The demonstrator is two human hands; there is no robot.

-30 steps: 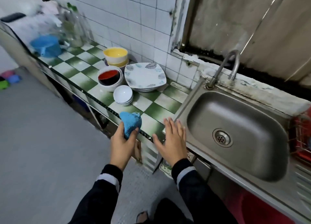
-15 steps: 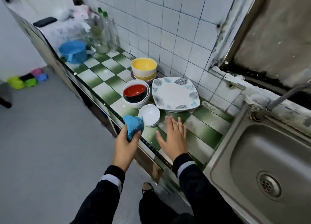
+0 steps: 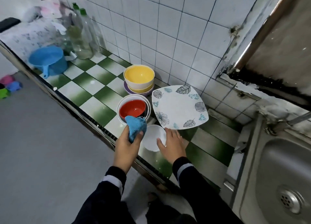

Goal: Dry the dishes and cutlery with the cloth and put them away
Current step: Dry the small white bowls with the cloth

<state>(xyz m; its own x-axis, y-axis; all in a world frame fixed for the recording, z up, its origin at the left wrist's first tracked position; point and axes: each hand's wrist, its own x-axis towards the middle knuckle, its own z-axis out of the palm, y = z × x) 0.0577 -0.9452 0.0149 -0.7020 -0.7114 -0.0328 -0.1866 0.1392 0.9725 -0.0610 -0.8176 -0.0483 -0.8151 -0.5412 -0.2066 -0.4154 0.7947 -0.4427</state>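
We count one yellow-topped bowl stack (image 3: 139,76), one red-topped stack (image 3: 132,108) beyond our fingers (image 3: 169,132), one white bowl (image 3: 151,140) by them, one plate (image 3: 178,107), one cloth (image 3: 135,127), one dipper (image 3: 48,59), two green-capped bottles (image 3: 83,38).
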